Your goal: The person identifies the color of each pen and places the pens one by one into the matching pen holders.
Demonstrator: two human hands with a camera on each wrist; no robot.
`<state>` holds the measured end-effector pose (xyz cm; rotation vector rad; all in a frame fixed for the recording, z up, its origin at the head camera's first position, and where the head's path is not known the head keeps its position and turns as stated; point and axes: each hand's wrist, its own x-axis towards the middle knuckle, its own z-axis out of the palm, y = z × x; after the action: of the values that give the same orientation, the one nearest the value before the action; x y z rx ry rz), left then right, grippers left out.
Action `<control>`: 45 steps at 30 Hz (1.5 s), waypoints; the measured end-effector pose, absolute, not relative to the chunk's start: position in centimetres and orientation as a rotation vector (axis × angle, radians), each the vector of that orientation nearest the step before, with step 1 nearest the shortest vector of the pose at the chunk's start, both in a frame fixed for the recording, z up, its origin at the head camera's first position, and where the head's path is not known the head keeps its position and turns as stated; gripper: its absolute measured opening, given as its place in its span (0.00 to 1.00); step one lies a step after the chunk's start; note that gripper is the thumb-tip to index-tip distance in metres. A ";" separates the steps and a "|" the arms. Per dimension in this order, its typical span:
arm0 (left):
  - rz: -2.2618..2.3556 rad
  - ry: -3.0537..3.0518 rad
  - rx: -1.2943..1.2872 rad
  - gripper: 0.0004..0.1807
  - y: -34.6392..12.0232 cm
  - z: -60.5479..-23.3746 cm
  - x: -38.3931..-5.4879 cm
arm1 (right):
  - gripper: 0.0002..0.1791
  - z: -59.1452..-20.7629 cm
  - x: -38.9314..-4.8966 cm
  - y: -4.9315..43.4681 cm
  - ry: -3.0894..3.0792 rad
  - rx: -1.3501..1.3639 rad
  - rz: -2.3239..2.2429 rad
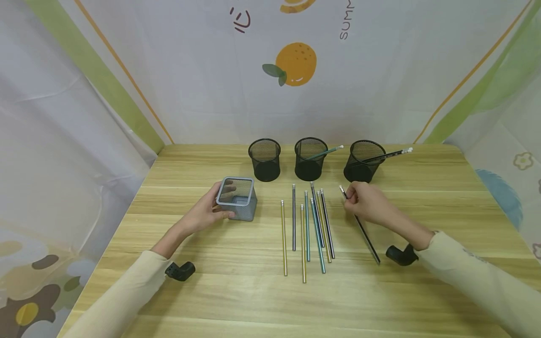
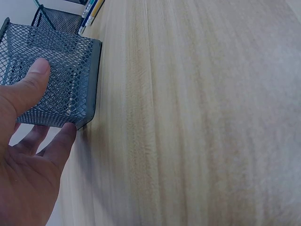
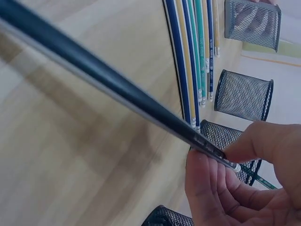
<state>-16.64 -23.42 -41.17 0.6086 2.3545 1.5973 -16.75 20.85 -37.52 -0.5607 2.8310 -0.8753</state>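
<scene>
Near three o'clock, pinches black pencil (image 1: pixel 367 239) in right hand (image 1: pixel 370 202); at eight, grips grey basket (image 1: pixel 246 210) in widened left hand (image 1: pixel 207 212).

On a tan, wood-grained worktop (image 1: pixel 236 300), three mesh cups (image 1: pixel 267 171) near the far edge are black, a square mesh holder (image 1: pixel 245 213) grey, and white-ended pencils (image 1: pixel 307 225) gold, teal, dark blue and black.
</scene>
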 end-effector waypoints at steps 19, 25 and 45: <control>1.573 2.368 0.602 0.47 -23.4 -41.2 -16.6 | 0.07 -35.3 -17.5 22.0 2.871 -0.561 -0.927; 1.571 2.374 0.611 0.47 -23.4 -41.2 -16.6 | 0.07 -34.6 -17.8 22.5 2.859 -0.567 -0.979; 1.568 2.377 0.609 0.47 -23.5 -41.2 -16.6 | 0.09 -30.6 -18.3 25.2 3.126 -0.521 -1.213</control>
<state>-16.58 -23.47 -41.23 0.6088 2.3767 1.5679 -18.33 25.20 -30.63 -0.5209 3.1258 -1.2133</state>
